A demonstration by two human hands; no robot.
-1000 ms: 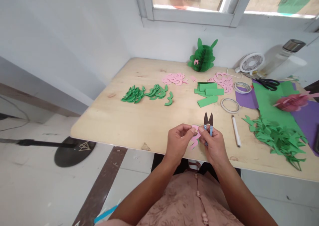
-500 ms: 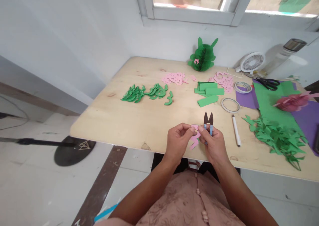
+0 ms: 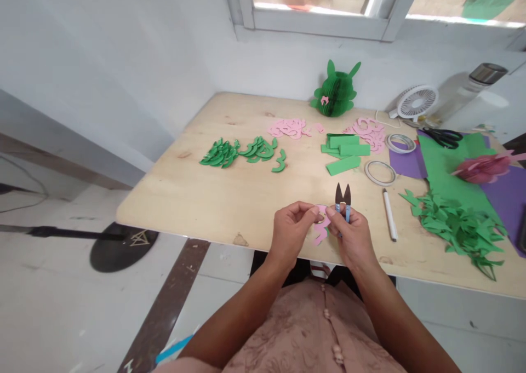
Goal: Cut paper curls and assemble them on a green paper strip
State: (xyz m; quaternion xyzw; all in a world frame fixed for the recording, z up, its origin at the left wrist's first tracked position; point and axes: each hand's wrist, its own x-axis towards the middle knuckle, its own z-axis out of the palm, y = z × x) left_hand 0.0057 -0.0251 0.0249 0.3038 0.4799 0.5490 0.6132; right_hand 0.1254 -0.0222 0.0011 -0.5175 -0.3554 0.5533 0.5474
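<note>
Close to the table's front edge, my left hand (image 3: 292, 230) pinches a curvy pink paper cutout (image 3: 321, 231) between thumb and fingers. My right hand (image 3: 352, 235) grips a pair of blue-handled thread snips (image 3: 343, 203), their dark blades parted and pointing away from me. The thumb and fingertip of that hand also touch the right side of the pink cutout. Fingers cover part of the cutout and most of the snips' handles.
Green curved cutouts (image 3: 219, 154) and pink cutouts (image 3: 287, 127) lie in piles beyond my hands, near folded green strips (image 3: 344, 148). To the right are a white marker (image 3: 389, 215), tape rolls (image 3: 380, 173), green scraps (image 3: 456, 225) and black scissors (image 3: 444, 137). A green paper figure (image 3: 336, 93) stands by the wall.
Both hands keep nearly the same place, still on the pink cutout and the snips. The cutout's lower end has shifted very slightly; the view has moved a touch.
</note>
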